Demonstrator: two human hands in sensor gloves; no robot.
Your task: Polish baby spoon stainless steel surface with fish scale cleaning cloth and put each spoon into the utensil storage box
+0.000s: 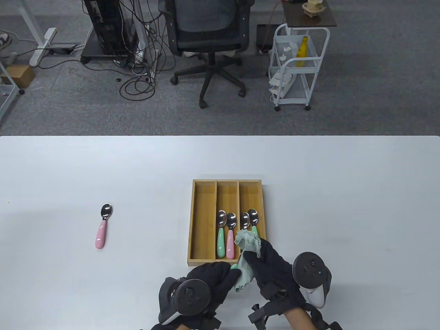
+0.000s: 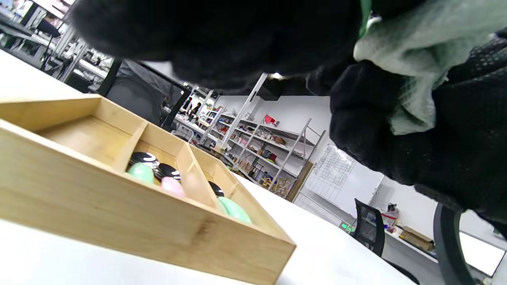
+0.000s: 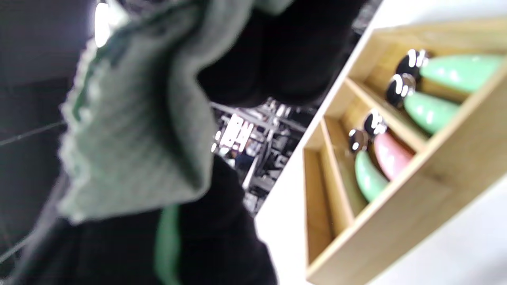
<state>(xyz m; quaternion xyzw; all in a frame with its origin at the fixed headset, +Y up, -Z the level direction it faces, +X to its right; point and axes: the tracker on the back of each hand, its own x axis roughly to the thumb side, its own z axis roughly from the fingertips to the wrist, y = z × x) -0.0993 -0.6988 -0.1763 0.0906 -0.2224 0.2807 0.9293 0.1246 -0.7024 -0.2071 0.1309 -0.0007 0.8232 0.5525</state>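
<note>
Both hands meet just before the utensil storage box (image 1: 227,222). Right hand (image 1: 271,268) clutches the cleaning cloth (image 1: 247,259); left hand (image 1: 209,278) grips a green-handled spoon (image 1: 234,266) wrapped within it.

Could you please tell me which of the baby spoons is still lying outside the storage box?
The pink-handled spoon lying alone on the table, far left of the wooden box; the other four sit inside its middle and right compartments.

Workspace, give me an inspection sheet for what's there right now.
Surface: white table.
Job's things: wooden storage box, four spoons inside, two in the middle slot, two in the right; left slot empty. One pink spoon loose at left.
Clutter: nothing seen.
Grippers: left hand holds a green-handled spoon; right hand grips the green cloth around it.
Cables: tangle on the floor.
Surroundings: office chair, white cart.
</note>
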